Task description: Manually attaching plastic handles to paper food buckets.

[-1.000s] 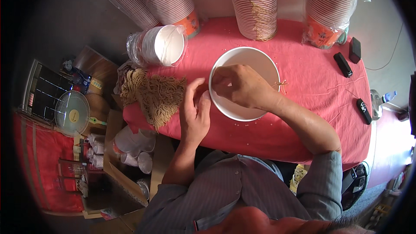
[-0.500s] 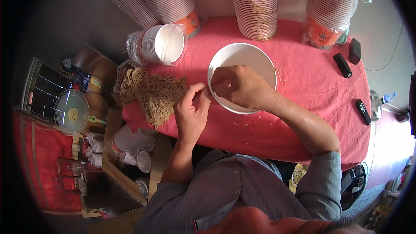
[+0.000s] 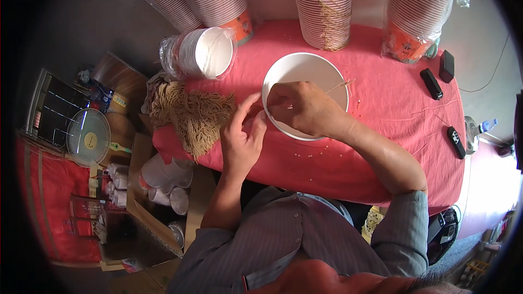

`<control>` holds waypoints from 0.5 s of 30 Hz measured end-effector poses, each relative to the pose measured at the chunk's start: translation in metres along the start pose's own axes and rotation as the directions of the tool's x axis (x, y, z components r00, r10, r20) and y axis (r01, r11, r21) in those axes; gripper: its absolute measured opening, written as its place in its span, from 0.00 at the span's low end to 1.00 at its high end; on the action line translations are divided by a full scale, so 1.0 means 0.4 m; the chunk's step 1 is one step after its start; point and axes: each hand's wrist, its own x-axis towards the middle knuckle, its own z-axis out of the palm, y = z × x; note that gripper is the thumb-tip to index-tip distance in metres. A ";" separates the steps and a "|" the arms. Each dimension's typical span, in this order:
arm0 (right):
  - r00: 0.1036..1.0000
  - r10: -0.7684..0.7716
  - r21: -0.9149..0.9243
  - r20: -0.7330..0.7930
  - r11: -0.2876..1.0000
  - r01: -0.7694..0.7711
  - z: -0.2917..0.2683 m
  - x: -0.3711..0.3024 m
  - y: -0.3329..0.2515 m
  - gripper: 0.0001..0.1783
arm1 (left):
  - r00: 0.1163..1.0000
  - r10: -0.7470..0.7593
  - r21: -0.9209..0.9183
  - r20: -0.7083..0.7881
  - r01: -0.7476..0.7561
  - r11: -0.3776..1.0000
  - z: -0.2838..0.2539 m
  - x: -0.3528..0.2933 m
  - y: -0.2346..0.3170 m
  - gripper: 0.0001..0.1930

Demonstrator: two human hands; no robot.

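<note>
A large white paper bucket (image 3: pixel 335 71) stands open on the red-covered table. Over its near left part is my right hand (image 3: pixel 308 109), fingers curled together, and what they pinch is hidden. My left hand (image 3: pixel 243 136) is at the bucket's left rim, thumb and index finger apart with nothing visible between them. A thin cord (image 3: pixel 336 85) runs over the right rim, knotted at its end. Left of my left hand lies a heap of tan cords (image 3: pixel 199 117). Tiny pale beads (image 3: pixel 310 155) are scattered on the cloth near the bucket.
Tall stacks of paper buckets (image 3: pixel 324 16) line the back, one in plastic wrap (image 3: pixel 417 11). Bagged white bowls (image 3: pixel 213 51) lie at the back left. Small black devices (image 3: pixel 431 83) rest at the right. A carton (image 3: pixel 143 207) with white tubs and a fan (image 3: pixel 89 139) are beside the table.
My left thumb and index finger have spread apart from a near pinch. My right hand stays over the bucket, nearly still.
</note>
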 end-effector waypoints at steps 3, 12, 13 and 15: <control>1.000 -0.021 0.000 -0.010 1.000 0.021 0.004 0.001 0.004 0.14 | 0.999 -0.025 0.015 -0.044 0.025 1.000 0.004 -0.006 0.002 0.13; 0.998 -0.060 -0.046 -0.010 0.997 0.059 -0.007 0.003 0.006 0.12 | 0.989 -0.140 -0.086 -0.052 0.135 0.987 0.009 -0.011 -0.022 0.05; 0.999 -0.052 -0.057 -0.007 0.997 0.051 -0.014 0.004 0.004 0.12 | 0.984 -0.177 -0.281 -0.026 0.163 0.946 0.005 -0.014 -0.017 0.04; 1.000 -0.028 -0.053 -0.009 0.998 0.027 -0.027 0.008 0.005 0.12 | 0.973 -0.208 -0.331 -0.104 0.163 0.929 -0.008 -0.008 -0.020 0.04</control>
